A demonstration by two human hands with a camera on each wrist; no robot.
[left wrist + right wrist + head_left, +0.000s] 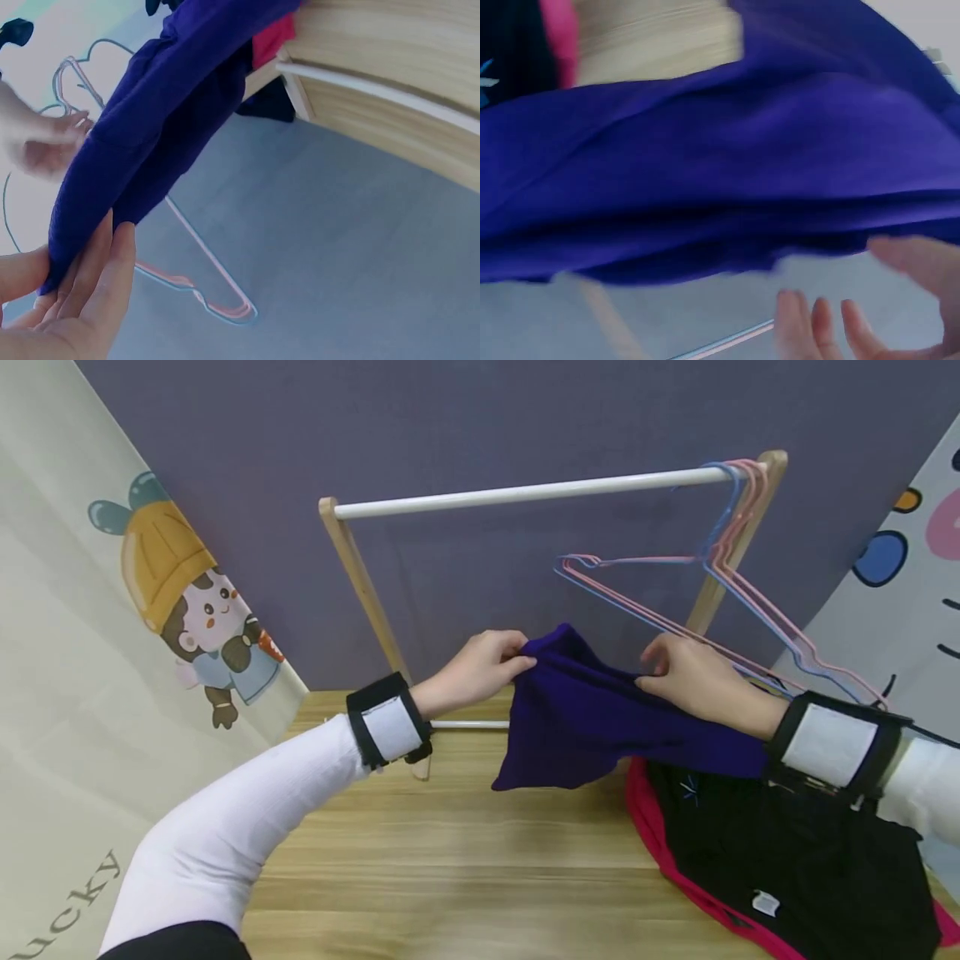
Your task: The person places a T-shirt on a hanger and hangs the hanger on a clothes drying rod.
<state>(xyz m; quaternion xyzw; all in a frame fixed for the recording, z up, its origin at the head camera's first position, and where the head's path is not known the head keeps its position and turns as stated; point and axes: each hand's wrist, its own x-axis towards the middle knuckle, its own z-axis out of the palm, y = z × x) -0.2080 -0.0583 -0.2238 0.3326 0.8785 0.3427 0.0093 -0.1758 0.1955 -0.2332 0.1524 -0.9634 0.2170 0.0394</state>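
A dark purple piece of clothing [577,710], its exact kind unclear, stretches across the middle of the head view. My left hand [487,667] pinches its upper left corner between thumb and fingers, as the left wrist view also shows along the cloth [142,135]. Close to the garment's upper edge is my right hand [693,681]. In the right wrist view that hand [870,322] has thumb and fingers spread apart beside the cloth [720,165], not gripping it. The garment's right part passes beneath my right wrist.
Behind the hands stands a rack with a white rail [525,493] and wooden posts. Several pink and blue hangers [720,560] hang at its right end. A black and red garment [795,852] lies on the wooden table [420,877] at the right.
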